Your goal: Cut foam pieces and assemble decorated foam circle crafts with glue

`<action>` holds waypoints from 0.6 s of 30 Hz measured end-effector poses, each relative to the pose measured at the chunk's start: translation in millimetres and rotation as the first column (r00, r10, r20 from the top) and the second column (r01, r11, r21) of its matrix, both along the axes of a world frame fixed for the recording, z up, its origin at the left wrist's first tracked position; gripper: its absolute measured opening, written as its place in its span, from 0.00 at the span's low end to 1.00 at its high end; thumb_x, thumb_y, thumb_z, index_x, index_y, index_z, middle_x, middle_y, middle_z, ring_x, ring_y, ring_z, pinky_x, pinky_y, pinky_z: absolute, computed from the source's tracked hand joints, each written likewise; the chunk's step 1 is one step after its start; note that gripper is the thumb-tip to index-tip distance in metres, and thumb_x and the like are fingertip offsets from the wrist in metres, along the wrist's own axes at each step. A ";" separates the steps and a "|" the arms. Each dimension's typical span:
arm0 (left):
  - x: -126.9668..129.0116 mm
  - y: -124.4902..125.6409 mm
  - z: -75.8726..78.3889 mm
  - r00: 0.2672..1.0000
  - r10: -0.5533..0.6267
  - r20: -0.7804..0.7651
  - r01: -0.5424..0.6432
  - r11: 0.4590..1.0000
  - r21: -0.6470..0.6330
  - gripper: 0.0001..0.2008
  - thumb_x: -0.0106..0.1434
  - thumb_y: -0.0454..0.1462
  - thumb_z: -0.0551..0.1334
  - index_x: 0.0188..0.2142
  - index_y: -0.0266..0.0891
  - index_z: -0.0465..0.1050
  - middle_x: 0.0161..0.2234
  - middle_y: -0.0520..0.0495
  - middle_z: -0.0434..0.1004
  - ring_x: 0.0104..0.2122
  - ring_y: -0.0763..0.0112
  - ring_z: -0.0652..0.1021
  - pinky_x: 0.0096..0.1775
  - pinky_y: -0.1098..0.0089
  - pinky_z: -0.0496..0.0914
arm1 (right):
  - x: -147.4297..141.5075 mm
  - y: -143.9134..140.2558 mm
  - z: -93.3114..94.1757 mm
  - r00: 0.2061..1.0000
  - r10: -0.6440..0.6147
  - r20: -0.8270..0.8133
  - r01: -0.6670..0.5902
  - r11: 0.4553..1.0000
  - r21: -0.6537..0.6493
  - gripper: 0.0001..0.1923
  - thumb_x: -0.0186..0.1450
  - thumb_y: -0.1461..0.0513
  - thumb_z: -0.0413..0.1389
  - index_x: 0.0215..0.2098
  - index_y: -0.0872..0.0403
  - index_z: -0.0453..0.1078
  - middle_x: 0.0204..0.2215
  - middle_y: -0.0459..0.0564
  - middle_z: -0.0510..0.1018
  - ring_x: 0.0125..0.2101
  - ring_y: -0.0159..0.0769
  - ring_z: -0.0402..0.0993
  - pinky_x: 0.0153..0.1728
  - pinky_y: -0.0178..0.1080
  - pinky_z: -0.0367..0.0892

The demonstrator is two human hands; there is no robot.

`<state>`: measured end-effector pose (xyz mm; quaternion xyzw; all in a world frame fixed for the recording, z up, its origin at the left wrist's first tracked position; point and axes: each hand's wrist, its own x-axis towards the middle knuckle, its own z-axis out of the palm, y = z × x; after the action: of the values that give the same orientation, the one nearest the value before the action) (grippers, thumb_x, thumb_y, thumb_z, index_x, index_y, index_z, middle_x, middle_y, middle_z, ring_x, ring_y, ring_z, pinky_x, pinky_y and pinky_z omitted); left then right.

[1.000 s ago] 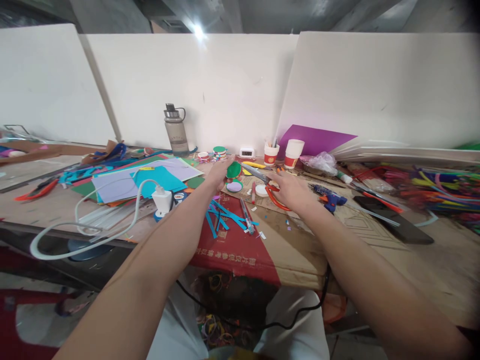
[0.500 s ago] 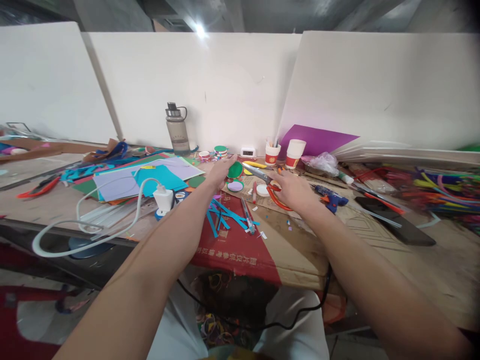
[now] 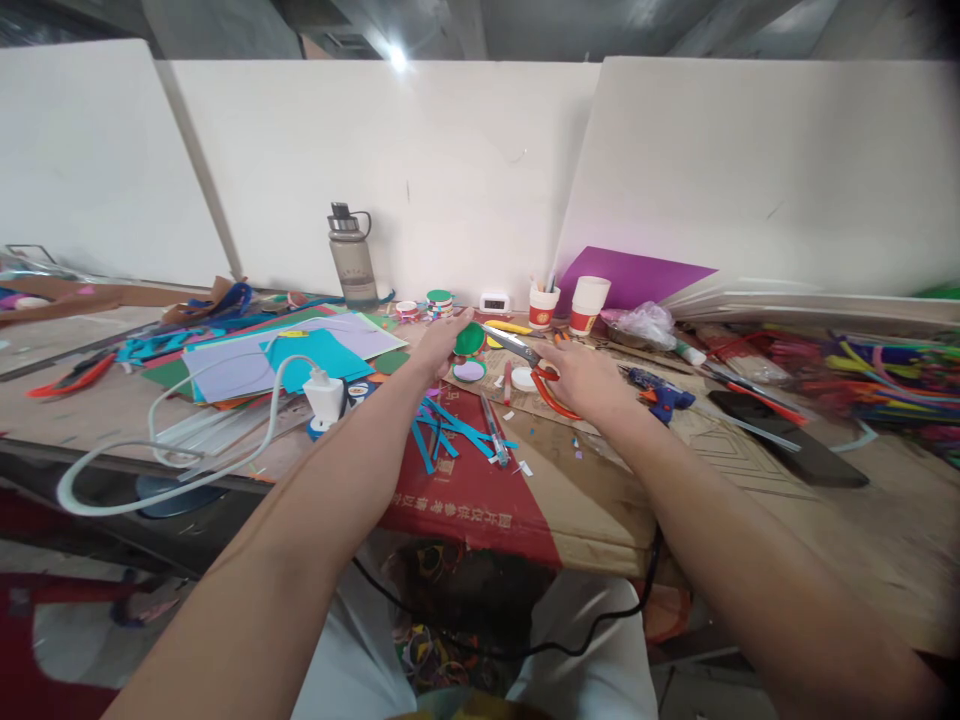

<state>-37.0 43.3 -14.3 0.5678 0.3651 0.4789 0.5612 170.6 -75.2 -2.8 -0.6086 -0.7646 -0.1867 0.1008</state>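
My left hand (image 3: pixel 445 346) reaches over the table with its fingers bent around the near edge of a green paper disc (image 3: pixel 470 340); the thumb is partly hidden. My right hand (image 3: pixel 576 370) grips orange-handled scissors (image 3: pixel 517 344). Their blades point left, with the tips close beside the green disc. Just below it lies a lilac disc with a green rim (image 3: pixel 469 371). A white round piece (image 3: pixel 523 380) and a red pen-like stick (image 3: pixel 508 382) rest under the scissors. Nearer to me are a clear-handled craft knife (image 3: pixel 495 432) and several blue paper strips (image 3: pixel 450 425).
At left are coloured paper sheets (image 3: pixel 315 358), a white charger (image 3: pixel 325 398) with its cable, and a bottle (image 3: pixel 351 258). Paper cups (image 3: pixel 586 306), a small clock (image 3: pixel 494 301) and stacked discs (image 3: pixel 439 304) stand behind. A blue glue gun (image 3: pixel 664 398) and black phone (image 3: pixel 795 440) lie right.
Almost nothing differs. The whole view has shifted slightly, while both hands, the scissors and the green disc keep the same positions relative to each other.
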 end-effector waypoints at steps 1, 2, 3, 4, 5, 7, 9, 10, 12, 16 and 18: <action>0.0 0.1 -0.3 1.000 0.006 0.002 -0.006 1.000 0.004 0.20 0.63 0.51 0.61 0.28 0.36 0.69 0.19 0.49 0.74 0.16 0.73 0.75 0.14 0.78 0.53 | -0.7 -0.7 0.7 1.000 -0.004 0.002 0.004 1.000 -0.006 0.27 0.66 0.64 0.49 0.63 0.48 0.63 0.49 0.56 0.77 0.43 0.46 0.75 0.36 0.39 0.66; 0.0 0.0 -0.4 1.000 0.012 0.005 -0.012 1.000 0.004 0.19 0.64 0.51 0.61 0.29 0.36 0.69 0.19 0.49 0.74 0.16 0.73 0.75 0.14 0.78 0.53 | -1.3 -1.4 1.3 1.000 -0.010 0.004 0.010 1.000 -0.014 0.27 0.66 0.64 0.49 0.63 0.48 0.62 0.48 0.56 0.77 0.43 0.46 0.75 0.36 0.39 0.66; 0.2 -0.2 -0.4 1.000 0.019 0.009 -0.019 1.000 0.000 0.19 0.64 0.50 0.61 0.29 0.36 0.69 0.18 0.49 0.73 0.15 0.73 0.74 0.14 0.78 0.53 | -2.0 -1.9 2.0 1.000 -0.017 0.006 0.017 1.000 -0.023 0.27 0.67 0.64 0.49 0.64 0.47 0.62 0.48 0.56 0.77 0.43 0.46 0.75 0.36 0.39 0.66; 0.4 -0.5 -0.1 1.000 0.023 0.013 -0.022 1.000 -0.007 0.18 0.64 0.50 0.61 0.29 0.36 0.69 0.18 0.49 0.73 0.15 0.73 0.74 0.14 0.78 0.53 | -2.5 -2.4 2.6 1.000 -0.026 0.009 0.026 0.999 -0.031 0.27 0.67 0.64 0.49 0.64 0.47 0.62 0.48 0.56 0.77 0.43 0.46 0.75 0.36 0.39 0.66; 0.6 -0.8 0.2 1.000 0.021 0.016 -0.021 1.000 -0.016 0.18 0.64 0.50 0.61 0.29 0.36 0.68 0.18 0.49 0.73 0.15 0.72 0.74 0.13 0.77 0.53 | -2.9 -2.7 3.1 0.999 -0.034 0.013 0.034 0.999 -0.038 0.27 0.67 0.63 0.49 0.64 0.47 0.61 0.49 0.56 0.77 0.43 0.46 0.75 0.36 0.39 0.66; 1.1 -1.3 1.1 1.000 0.012 0.017 -0.011 0.999 -0.036 0.18 0.64 0.50 0.60 0.28 0.36 0.68 0.19 0.49 0.73 0.15 0.72 0.75 0.13 0.77 0.52 | -3.3 -2.9 4.0 0.999 -0.043 0.020 0.044 0.998 -0.049 0.27 0.67 0.63 0.49 0.65 0.47 0.61 0.49 0.57 0.77 0.43 0.46 0.75 0.36 0.39 0.66; 1.3 -1.1 1.7 1.000 0.020 0.021 -0.018 0.998 -0.056 0.18 0.65 0.49 0.60 0.28 0.36 0.68 0.18 0.49 0.73 0.15 0.72 0.74 0.13 0.78 0.51 | -3.4 -2.7 4.5 0.999 -0.047 0.020 0.048 0.997 -0.056 0.28 0.67 0.64 0.49 0.65 0.47 0.60 0.48 0.56 0.77 0.42 0.46 0.75 0.36 0.39 0.66; 1.4 -0.8 1.7 0.999 0.028 0.025 -0.026 0.998 -0.063 0.18 0.65 0.49 0.60 0.28 0.36 0.67 0.18 0.49 0.73 0.15 0.72 0.74 0.12 0.78 0.51 | -3.4 -2.5 4.5 0.999 -0.048 0.018 0.049 0.997 -0.058 0.28 0.66 0.64 0.49 0.65 0.47 0.60 0.48 0.56 0.78 0.42 0.45 0.75 0.36 0.39 0.65; 1.3 0.1 1.4 0.999 0.039 0.033 -0.037 0.997 -0.073 0.18 0.64 0.49 0.60 0.28 0.37 0.67 0.18 0.49 0.73 0.14 0.73 0.74 0.12 0.79 0.50 | -3.1 -1.9 4.3 0.999 -0.046 0.013 0.047 0.997 -0.062 0.29 0.66 0.64 0.49 0.65 0.47 0.60 0.48 0.55 0.78 0.42 0.45 0.75 0.36 0.38 0.65; 1.2 0.5 1.1 0.999 0.007 0.053 -0.003 0.996 -0.084 0.18 0.64 0.50 0.61 0.30 0.37 0.67 0.18 0.49 0.73 0.15 0.74 0.74 0.12 0.80 0.50 | -2.0 -0.1 3.1 0.999 -0.034 0.010 0.035 0.997 -0.067 0.28 0.65 0.64 0.50 0.64 0.48 0.62 0.48 0.56 0.78 0.42 0.46 0.76 0.36 0.39 0.65; 1.4 -0.3 1.7 0.998 -0.021 0.059 0.027 0.995 -0.099 0.18 0.65 0.49 0.59 0.31 0.36 0.68 0.18 0.48 0.73 0.15 0.74 0.74 0.11 0.80 0.49 | -1.2 0.7 2.9 1.000 -0.024 0.002 0.024 0.997 -0.073 0.27 0.66 0.62 0.50 0.64 0.48 0.62 0.48 0.56 0.78 0.42 0.46 0.76 0.36 0.39 0.65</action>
<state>-35.6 43.0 -12.6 0.5293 0.3655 0.4695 0.6049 169.3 -74.5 0.1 -0.6207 -0.7637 -0.1602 0.0758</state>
